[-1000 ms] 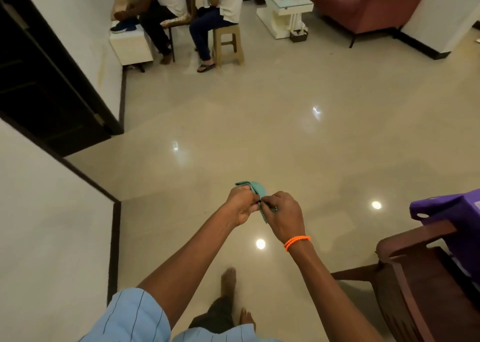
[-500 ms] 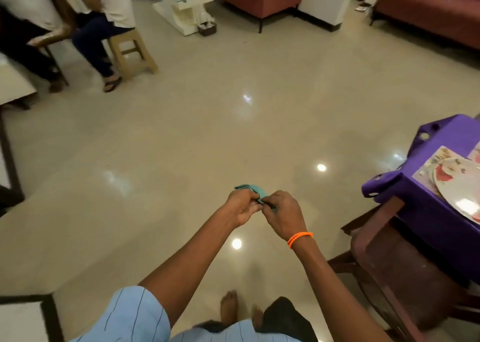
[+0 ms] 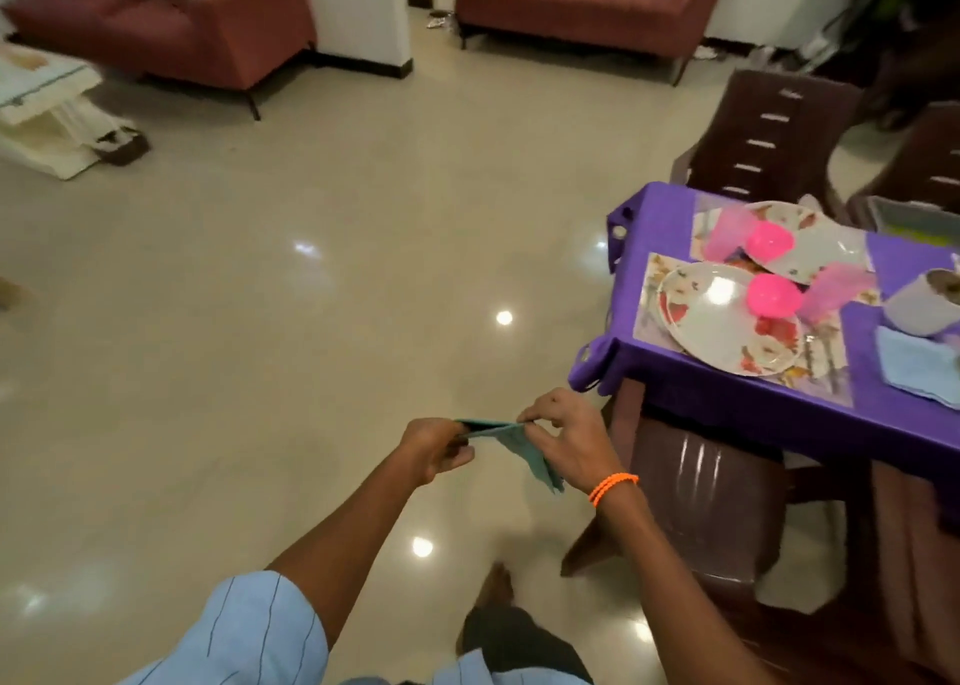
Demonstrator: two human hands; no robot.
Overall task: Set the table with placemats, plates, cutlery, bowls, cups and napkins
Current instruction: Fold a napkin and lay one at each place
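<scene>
At lower centre of the frame, the left hand (image 3: 436,448) and right hand (image 3: 569,437) each pinch an end of a teal napkin (image 3: 524,450) above the floor. Farther, at right, the purple-covered counter (image 3: 727,409) carries two floral plates (image 3: 722,315) with pink bowls (image 3: 774,294).

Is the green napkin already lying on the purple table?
No, the green napkin is stretched in the air between the left hand and the right hand, over the floor beside the purple table.
</scene>
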